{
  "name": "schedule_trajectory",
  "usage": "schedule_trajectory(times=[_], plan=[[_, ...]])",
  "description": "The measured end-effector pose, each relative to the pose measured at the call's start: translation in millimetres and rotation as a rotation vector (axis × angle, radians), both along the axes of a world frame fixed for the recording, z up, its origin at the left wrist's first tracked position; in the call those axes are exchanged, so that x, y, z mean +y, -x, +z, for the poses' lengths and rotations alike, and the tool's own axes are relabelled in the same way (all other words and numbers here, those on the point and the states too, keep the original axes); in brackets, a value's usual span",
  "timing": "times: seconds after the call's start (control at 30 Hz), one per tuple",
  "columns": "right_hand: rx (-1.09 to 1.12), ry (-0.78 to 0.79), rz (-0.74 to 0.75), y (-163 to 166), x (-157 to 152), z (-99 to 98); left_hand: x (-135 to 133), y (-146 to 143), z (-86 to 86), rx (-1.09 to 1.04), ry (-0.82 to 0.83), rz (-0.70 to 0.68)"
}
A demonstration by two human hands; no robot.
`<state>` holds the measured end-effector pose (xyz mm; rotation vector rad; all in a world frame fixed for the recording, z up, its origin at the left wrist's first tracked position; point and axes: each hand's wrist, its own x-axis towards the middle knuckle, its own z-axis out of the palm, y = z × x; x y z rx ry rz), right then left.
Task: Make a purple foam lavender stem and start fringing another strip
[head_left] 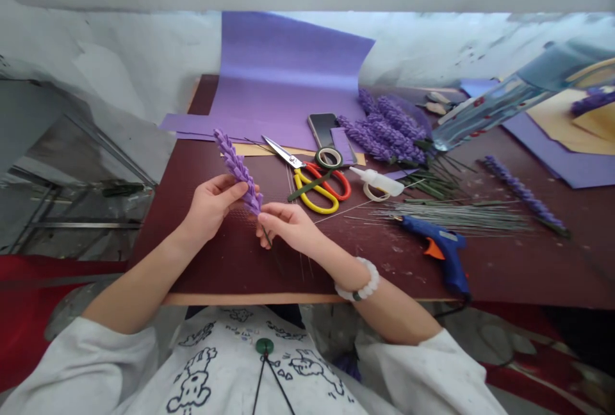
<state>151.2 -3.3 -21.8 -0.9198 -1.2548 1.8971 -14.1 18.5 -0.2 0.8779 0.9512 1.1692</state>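
A purple paper lavender stem point(234, 162) is held up between my two hands, tilted with its tip to the upper left. My left hand point(214, 203) pinches the middle of the flower head between thumb and fingers. Lower down, my right hand point(283, 223) grips the base of the flower head, where a thin green stem comes out below. Just beyond my right hand lie scissors point(314, 187) with yellow and red handles, partly open. A roll of green tape point(328, 157) rests by them, its loose end across the handles.
Behind are a large purple paper sheet point(288, 82) and a phone point(323, 125). Finished lavender stems point(384, 127) are piled right of it, near a clear bottle point(509, 98). A glue bottle point(382, 182), thin wires point(456, 216), a blue glue gun point(437, 245) and a single lavender stem point(523, 194) lie rightward.
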Motion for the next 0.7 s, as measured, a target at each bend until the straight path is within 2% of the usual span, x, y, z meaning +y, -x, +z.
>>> schedule_trajectory(times=[0.1,0.2,0.33,0.53,0.7], plan=[[-0.086,-0.088,-0.015,0.5,1.2,0.2,0.6,0.1,-0.4,0.028,-0.041,-0.018],[-0.077,-0.056,0.015,0.5,4.5,-1.7,4.4,1.9,0.3,-0.063,0.016,-0.079],[-0.132,-0.041,0.035,0.1,8.8,-5.6,13.2,5.3,0.7,-0.166,0.079,-0.047],[-0.209,-0.078,0.121,1.3,9.6,-8.9,20.6,7.0,-4.4,-0.042,0.015,-0.057],[-0.346,-0.157,0.146,1.7,10.7,-4.6,22.0,9.2,-8.6,-0.029,-0.020,-0.072]])
